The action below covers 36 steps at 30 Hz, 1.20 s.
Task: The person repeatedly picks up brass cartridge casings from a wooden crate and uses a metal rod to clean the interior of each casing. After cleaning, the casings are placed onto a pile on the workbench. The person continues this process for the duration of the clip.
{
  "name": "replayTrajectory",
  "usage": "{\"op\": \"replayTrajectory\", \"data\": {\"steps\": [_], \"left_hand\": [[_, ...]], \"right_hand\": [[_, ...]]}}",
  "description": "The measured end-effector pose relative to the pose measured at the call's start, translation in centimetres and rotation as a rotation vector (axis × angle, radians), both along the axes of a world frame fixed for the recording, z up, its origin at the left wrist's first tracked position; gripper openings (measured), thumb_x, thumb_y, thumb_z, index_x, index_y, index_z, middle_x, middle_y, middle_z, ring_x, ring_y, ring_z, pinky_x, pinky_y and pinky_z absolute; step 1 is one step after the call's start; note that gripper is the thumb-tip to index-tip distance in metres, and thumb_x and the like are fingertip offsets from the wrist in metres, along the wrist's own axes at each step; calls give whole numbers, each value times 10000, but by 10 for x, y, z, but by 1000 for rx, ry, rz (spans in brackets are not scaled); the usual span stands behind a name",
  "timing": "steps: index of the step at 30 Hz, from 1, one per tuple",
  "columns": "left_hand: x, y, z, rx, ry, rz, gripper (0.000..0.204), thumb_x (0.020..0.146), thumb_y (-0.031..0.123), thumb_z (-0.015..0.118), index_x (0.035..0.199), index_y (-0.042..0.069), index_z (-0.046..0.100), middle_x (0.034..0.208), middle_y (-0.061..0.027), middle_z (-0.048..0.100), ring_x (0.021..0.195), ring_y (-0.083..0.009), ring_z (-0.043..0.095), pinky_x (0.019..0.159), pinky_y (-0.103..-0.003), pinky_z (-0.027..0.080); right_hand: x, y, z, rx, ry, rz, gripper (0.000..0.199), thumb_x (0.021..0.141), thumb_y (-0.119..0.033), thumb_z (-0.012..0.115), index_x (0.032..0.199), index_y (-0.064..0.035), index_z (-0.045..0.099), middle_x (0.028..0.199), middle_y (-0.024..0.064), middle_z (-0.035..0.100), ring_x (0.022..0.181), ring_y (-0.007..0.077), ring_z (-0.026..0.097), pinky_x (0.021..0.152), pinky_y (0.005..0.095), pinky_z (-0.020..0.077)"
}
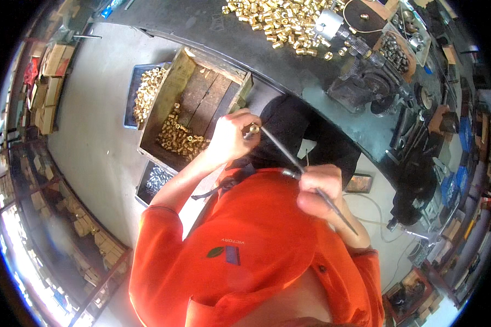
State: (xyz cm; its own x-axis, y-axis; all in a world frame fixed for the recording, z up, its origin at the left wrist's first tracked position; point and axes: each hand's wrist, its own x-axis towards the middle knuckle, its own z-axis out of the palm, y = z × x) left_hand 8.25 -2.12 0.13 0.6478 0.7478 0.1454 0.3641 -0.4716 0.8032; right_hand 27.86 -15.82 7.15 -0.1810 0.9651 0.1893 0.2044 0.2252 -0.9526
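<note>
- My left hand (229, 139) pinches a small brass fitting (252, 128) at the fingertips, right at the tip of a thin metal rod (289, 155).
- Right hand (319, 191) has its grip closed round the rod mid-shaft; the far end sticks out past my wrist.
- Progress, judging by the piles: wooden crate (202, 103) holds only a modest heap of brass pcs, while a big pile (281, 22) sits on the dark tabletop (202, 27) — plenty left, I'd say.
- Fitting looks partly on the rod; blur — can't be sure.
- Room: hands work over my lap, clear of the tabletop edge; crate wall is near the left hand.
</note>
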Motion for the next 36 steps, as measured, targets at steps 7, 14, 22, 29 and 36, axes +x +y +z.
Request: {"op": "replayTrajectory", "data": {"steps": [7, 14, 22, 29, 36], "left_hand": [[3, -2, 0, 217, 7, -53, 236, 592, 21, 697, 811, 51, 615, 713, -95, 547, 590, -276, 571, 514, -338, 452], [22, -12, 5, 143, -57, -188, 245, 575, 48, 706, 810, 44, 635, 714, -93, 571, 609, -281, 593, 537, -341, 475], [35, 62, -13, 275, 164, -43, 194, 639, 166, 661, 813, 85, 683, 702, -109, 627, 607, -272, 633, 581, -373, 524], [117, 161, 61, -281, -491, 31, 426, 824, 98, 622, 1203, -63, 511, 898, -139, 662, 591, -126, 602, 562, -245, 480], [89, 49, 168, -344, -858, -347, 322, 817, 9, 562, 1139, -9, 557, 899, -130, 654, 594, -119, 596, 540, -237, 487]], "right_hand": [[-10, 4, 0, -89, 6, 26, 330, 709, -191, 630, 571, -48, 366, 521, 83, 353, 427, 241, 379, 428, 342, 282], [-22, 30, -34, -68, -160, -37, 239, 679, -100, 636, 627, -27, 414, 569, 148, 408, 492, 332, 458, 475, 379, 360], [8, -1, -13, -57, -151, -192, 294, 682, -93, 592, 564, -38, 327, 519, 74, 295, 435, 224, 337, 432, 337, 250], [-5, -4, -18, -53, -97, -207, 210, 608, 22, 525, 547, -35, 332, 509, 83, 299, 418, 200, 323, 420, 335, 231], [3, -6, -30, -108, -64, -154, 196, 643, 17, 518, 567, -37, 345, 538, 95, 294, 440, 185, 321, 434, 320, 242]]}}
